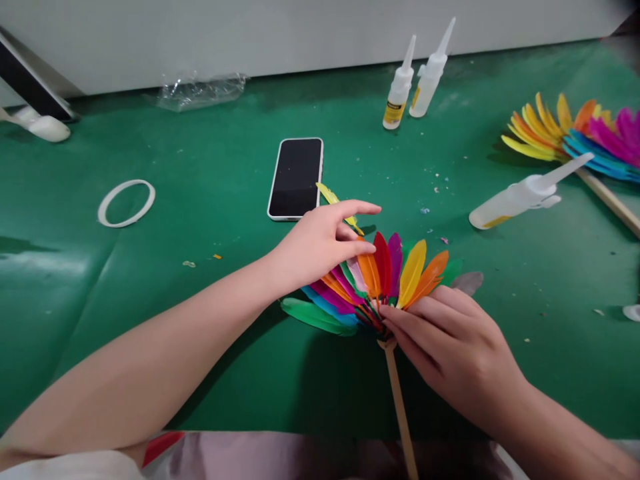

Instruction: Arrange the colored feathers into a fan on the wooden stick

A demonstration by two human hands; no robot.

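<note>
A multicoloured feather fan (383, 267) on a wooden stick (399, 407) stands out from the front of the table. My left hand (327, 240) is over its upper left part, index finger stretched out and thumb apart, the thumb tip by an orange feather (369, 273). A yellow feather (327, 193) passes behind that index finger; whether the hidden fingers touch it I cannot tell. From the right, my right hand (457, 340) pinches at the feather bases just above the stick's top. Its fingertips partly cover the quills there.
A phone (297, 177) lies behind my left hand. Two glue bottles (397, 100) stand at the back; another glue bottle (510, 203) leans at the right. A second feather fan (545, 130) is at the far right. A white ring (103, 207) and clear plastic wrap (200, 92) lie left.
</note>
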